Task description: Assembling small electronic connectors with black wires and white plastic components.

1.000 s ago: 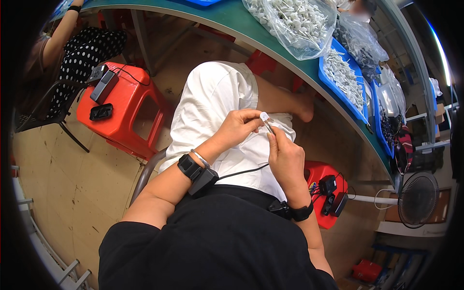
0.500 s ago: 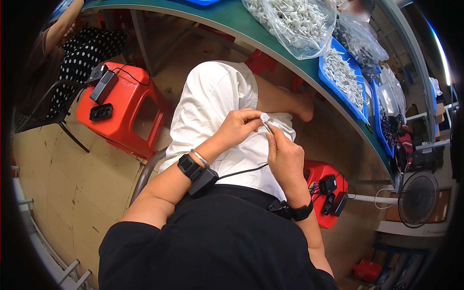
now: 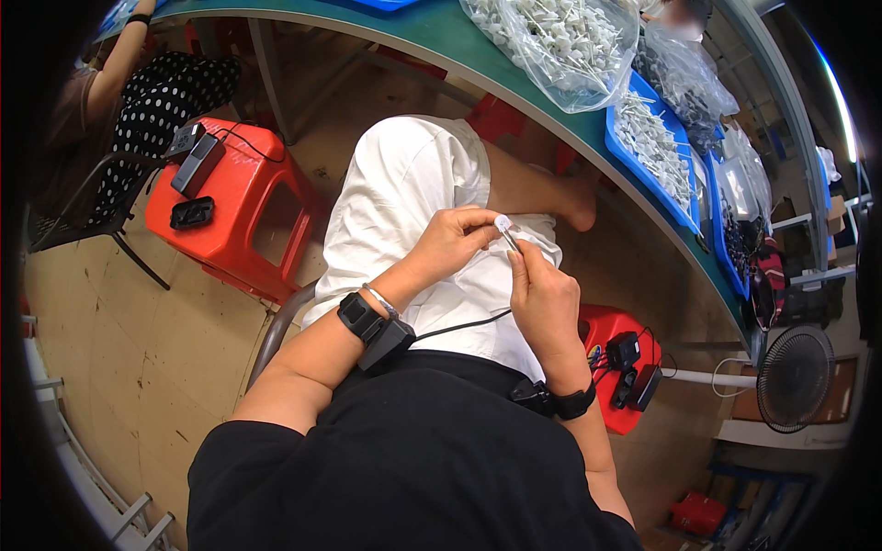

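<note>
Over my white-clad lap, my left hand (image 3: 452,242) is closed, with thumb and forefinger pinching a small white round-headed piece (image 3: 503,222). Close on its right, my right hand (image 3: 545,296) is closed around a slim metal-coloured tool (image 3: 511,242). The tip of this tool meets the white piece or lies right beside it; at this size I cannot tell which. Most of the tool is hidden in my right fingers, so its exact kind does not show. Both wrists carry black strapped devices, and a thin cable crosses my lap.
A green table (image 3: 432,41) curves ahead, bearing a clear bag (image 3: 560,46) and a blue tray (image 3: 614,138) of white stemmed pieces. Red stools (image 3: 234,174) with black devices stand at both sides. A fan (image 3: 796,378) is at right. A co-worker sits far left.
My right hand and the slim tool have shifted very slightly; my left hand stays in place. At far left, the co-worker's arm has moved, and a dark wristband now shows.
</note>
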`<state>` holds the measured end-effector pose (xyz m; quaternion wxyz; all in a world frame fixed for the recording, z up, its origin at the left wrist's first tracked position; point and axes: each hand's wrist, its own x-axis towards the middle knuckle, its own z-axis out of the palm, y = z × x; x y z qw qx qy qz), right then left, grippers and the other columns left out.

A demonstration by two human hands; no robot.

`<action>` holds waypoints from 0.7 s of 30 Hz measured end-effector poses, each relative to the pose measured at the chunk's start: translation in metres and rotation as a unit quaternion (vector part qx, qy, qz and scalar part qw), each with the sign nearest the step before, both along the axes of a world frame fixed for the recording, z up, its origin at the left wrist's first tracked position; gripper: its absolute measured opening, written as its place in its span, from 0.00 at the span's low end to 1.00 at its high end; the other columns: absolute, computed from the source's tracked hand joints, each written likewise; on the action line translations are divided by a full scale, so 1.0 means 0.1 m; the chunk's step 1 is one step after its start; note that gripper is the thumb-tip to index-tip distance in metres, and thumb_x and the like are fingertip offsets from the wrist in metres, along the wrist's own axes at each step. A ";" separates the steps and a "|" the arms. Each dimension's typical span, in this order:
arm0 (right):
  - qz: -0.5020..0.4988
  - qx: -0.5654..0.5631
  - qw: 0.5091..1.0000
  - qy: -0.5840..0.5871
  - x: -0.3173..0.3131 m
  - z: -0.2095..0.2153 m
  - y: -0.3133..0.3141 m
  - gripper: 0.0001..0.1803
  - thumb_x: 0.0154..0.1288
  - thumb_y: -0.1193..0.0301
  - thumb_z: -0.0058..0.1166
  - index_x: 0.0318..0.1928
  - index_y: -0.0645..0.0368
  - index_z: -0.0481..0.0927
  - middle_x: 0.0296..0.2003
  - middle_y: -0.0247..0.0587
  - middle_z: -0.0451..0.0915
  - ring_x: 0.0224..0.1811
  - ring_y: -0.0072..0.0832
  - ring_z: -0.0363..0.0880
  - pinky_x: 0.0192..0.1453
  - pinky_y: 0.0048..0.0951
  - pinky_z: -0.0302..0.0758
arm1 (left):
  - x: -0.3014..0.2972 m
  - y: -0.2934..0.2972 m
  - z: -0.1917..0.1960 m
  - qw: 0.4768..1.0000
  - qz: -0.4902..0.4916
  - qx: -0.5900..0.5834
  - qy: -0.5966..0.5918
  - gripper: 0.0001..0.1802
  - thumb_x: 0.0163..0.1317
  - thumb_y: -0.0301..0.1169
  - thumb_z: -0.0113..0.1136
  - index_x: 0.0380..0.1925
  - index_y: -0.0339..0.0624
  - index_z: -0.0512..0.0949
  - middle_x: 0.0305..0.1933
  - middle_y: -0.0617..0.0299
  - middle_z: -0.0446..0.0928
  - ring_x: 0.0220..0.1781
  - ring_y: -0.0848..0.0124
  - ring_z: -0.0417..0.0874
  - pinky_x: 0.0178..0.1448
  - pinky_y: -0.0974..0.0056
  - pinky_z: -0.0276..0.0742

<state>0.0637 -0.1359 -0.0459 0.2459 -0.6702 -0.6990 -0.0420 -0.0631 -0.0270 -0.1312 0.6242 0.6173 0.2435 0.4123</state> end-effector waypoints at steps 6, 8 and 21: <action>0.004 -0.014 1.000 0.017 0.00 -0.01 0.00 0.09 0.73 0.67 0.54 0.45 0.58 0.80 0.25 0.50 0.82 0.25 0.47 0.82 0.28 0.43 0.76 | 0.00 0.00 -0.01 1.000 0.013 0.021 0.005 0.10 0.68 0.26 0.61 0.46 0.38 0.85 0.39 0.62 0.83 0.36 0.78 0.81 0.40 0.72 0.79; 0.007 -0.016 0.999 0.033 0.00 -0.02 0.01 0.09 0.73 0.67 0.53 0.45 0.59 0.80 0.24 0.51 0.82 0.24 0.48 0.82 0.28 0.43 0.76 | -0.01 0.00 -0.01 0.999 0.017 0.029 0.010 0.10 0.68 0.26 0.61 0.46 0.37 0.85 0.39 0.62 0.83 0.35 0.78 0.81 0.39 0.72 0.79; -0.027 -0.128 0.973 0.188 0.07 0.04 -0.02 0.11 0.73 0.66 0.54 0.46 0.60 0.82 0.21 0.54 0.78 0.22 0.49 0.80 0.27 0.42 0.73 | -0.03 0.01 -0.02 0.999 -0.047 -0.026 0.001 0.12 0.69 0.28 0.60 0.49 0.40 0.85 0.35 0.66 0.81 0.34 0.80 0.77 0.38 0.73 0.74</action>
